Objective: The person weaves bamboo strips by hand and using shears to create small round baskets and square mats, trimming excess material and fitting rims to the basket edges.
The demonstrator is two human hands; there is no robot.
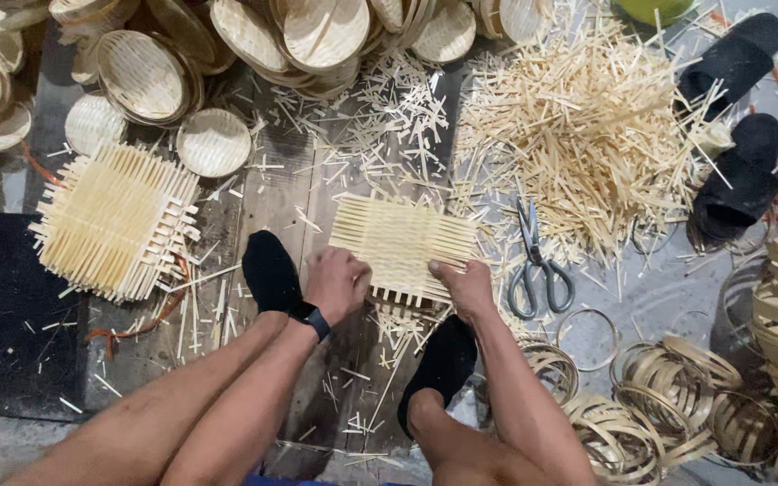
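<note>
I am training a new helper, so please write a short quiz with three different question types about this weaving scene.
1. True or false: both hands grip the woven mat on the floor.
2. What metal tool lies just right of the mat? A) knife B) scissors C) pliers
3. Which wrist wears a dark watch?

Key:
1. True: left hand and right hand hold its near edge.
2. B, scissors.
3. The left, watch.

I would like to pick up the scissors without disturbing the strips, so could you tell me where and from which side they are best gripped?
Probably best by the grey handle loops, coming from the near side. The scissors lie flat on the floor with the loops toward the person and the closed blades pointing away into the pile of bamboo strips. The right hand is nearest to them.
</note>
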